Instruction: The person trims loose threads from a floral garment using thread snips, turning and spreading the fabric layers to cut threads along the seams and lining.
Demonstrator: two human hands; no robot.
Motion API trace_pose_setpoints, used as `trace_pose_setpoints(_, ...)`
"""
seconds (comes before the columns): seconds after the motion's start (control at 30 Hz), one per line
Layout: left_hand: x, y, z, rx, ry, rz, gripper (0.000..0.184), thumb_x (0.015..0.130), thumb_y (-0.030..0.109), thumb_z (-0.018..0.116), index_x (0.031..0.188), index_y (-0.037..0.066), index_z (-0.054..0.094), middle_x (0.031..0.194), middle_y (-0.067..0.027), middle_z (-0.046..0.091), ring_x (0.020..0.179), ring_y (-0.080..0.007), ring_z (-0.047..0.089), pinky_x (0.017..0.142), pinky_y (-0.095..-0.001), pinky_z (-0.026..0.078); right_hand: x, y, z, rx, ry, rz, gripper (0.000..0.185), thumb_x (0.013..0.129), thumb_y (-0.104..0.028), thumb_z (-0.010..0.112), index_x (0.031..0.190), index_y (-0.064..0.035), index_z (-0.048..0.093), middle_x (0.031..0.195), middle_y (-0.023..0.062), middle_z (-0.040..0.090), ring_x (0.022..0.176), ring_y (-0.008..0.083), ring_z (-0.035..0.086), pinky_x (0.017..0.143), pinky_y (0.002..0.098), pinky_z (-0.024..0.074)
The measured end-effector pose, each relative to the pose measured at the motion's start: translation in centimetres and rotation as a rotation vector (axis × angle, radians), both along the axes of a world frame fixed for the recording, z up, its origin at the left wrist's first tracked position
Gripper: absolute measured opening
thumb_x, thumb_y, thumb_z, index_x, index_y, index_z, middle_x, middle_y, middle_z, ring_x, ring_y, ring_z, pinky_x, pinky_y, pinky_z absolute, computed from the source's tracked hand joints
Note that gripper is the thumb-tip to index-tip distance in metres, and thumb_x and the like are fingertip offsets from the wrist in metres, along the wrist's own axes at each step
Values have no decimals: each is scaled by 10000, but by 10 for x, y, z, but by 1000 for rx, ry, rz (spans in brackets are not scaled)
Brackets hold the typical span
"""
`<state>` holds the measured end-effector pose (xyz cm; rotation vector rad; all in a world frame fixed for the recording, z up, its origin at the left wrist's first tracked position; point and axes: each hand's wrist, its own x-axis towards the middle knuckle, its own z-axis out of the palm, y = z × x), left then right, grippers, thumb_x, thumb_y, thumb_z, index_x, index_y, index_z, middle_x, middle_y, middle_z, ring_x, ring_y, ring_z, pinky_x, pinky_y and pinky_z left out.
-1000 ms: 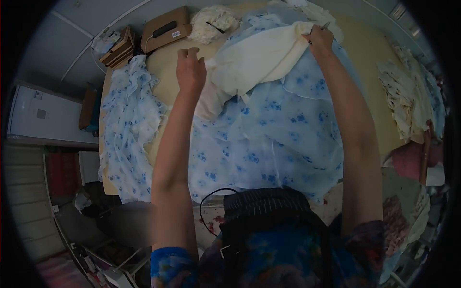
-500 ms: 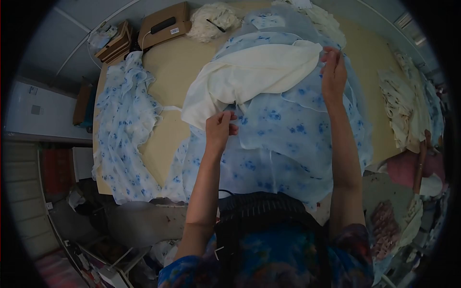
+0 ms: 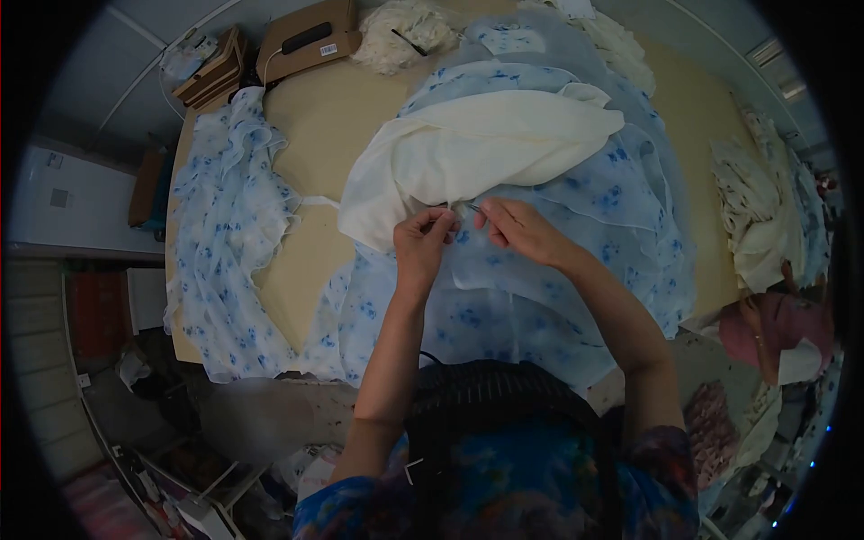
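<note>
A white fabric piece (image 3: 490,139) lies bunched over a sheer pale-blue garment (image 3: 585,207) printed with blue flowers. At the white fabric's lower edge, my left hand (image 3: 425,247) is closed in a pinch, its fingertips on a small bit of that edge. Just to the right, my right hand (image 3: 526,232) is closed with thumb and finger together, and a thin metal-looking tip (image 3: 474,207) pokes out toward the left fingers. The rest of that slim tool is hidden inside the hand. Both hands are close together but apart.
A ruffled blue-flowered fabric strip (image 3: 229,243) lies along the left of the table (image 3: 315,103). At the back are a cardboard box (image 3: 310,40) and a heap of cream fabric (image 3: 405,36). Folded cream cloth (image 3: 751,211) and another person's arm (image 3: 765,337) are at the right.
My right hand has come down and left from the far right end of the white fabric to beside my left hand. That fabric end has dropped slightly. My left hand has barely moved.
</note>
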<state>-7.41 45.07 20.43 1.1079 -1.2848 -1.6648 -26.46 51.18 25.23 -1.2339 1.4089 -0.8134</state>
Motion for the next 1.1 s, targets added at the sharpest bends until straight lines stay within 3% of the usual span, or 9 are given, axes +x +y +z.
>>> trace_pose_setpoints(0.13, 1, 2, 1, -38, 91, -4, 165, 960, 104, 653, 994, -49, 706, 938, -73, 715, 827, -108, 634, 766, -246, 504, 8, -14, 5, 156, -26, 46, 466, 1044, -401, 437, 864, -25, 647, 670, 34, 549, 545, 95, 471, 501, 269, 395)
trace_pose_setpoints(0.3, 6, 1, -2, -20, 82, -22, 111, 950, 55, 645, 952, -47, 689, 986, -45, 701, 845, -66, 605, 774, -214, 485, 10, -28, -1, 235, -43, -17, 446, 1003, -427, 520, 852, -29, 654, 679, 11, 549, 547, 92, 475, 439, 250, 361)
trace_pose_setpoints(0.5, 5, 1, 0, -7, 77, -23, 103, 947, 49, 645, 944, -45, 687, 980, -25, 697, 845, -62, 603, 775, -212, 483, 15, -38, -9, 148, -38, -22, 431, 1002, -422, 547, 882, -25, 663, 680, -3, 533, 556, 59, 454, 431, 223, 340)
trace_pose_setpoints(0.63, 5, 0, -4, -29, 101, -43, 100, 946, 47, 643, 940, -42, 690, 978, -27, 701, 837, -59, 603, 768, -210, 482, 16, -40, -14, 100, -48, -23, 392, 982, -388, 594, 889, -14, 668, 697, -4, 552, 609, 75, 478, 510, 239, 383)
trace_pose_setpoints(0.73, 27, 3, 6, -232, -55, -167, 99, 944, 53, 652, 942, -35, 696, 969, -44, 700, 844, -60, 605, 766, -205, 474, 7, -33, -34, -17, 89, -48, 322, 956, -334, 646, 908, -16, 662, 709, 20, 565, 632, 107, 489, 572, 263, 407)
trace_pose_setpoints(0.8, 66, -1, 39, -60, 31, -671, 150, 954, 108, 656, 965, -35, 702, 877, -55, 695, 753, -82, 617, 697, -213, 485, 6, -15, -17, -137, 276, -44, 268, 936, -293, 675, 947, -26, 653, 736, 61, 586, 628, 145, 496, 594, 289, 417)
trace_pose_setpoints(0.9, 89, -11, 78, 310, -17, -772, 251, 953, 201, 670, 990, -45, 700, 762, -45, 675, 638, -100, 608, 611, -234, 487, 25, 19, 23, -172, 384, 56, 295, 884, -308, 733, 1003, -55, 637, 735, 83, 559, 597, 203, 539, 584, 322, 456)
trace_pose_setpoints(1.0, 43, -30, 34, 101, -266, -255, 310, 946, 265, 673, 1000, -39, 704, 674, -33, 643, 556, -107, 584, 542, -251, 471, 46, 45, -7, -432, 749, 43, 278, 849, -270, 745, 981, -64, 612, 772, 76, 573, 626, 249, 608, 571, 368, 504)
trace_pose_setpoints(1.1, -2, -42, 6, -62, -346, -186, 254, 929, 232, 675, 913, -20, 702, 649, -24, 609, 541, -94, 547, 525, -240, 438, 44, 60, -52, -493, 820, 73, 248, 829, -242, 744, 919, -72, 588, 825, 71, 600, 678, 279, 665, 565, 396, 543)
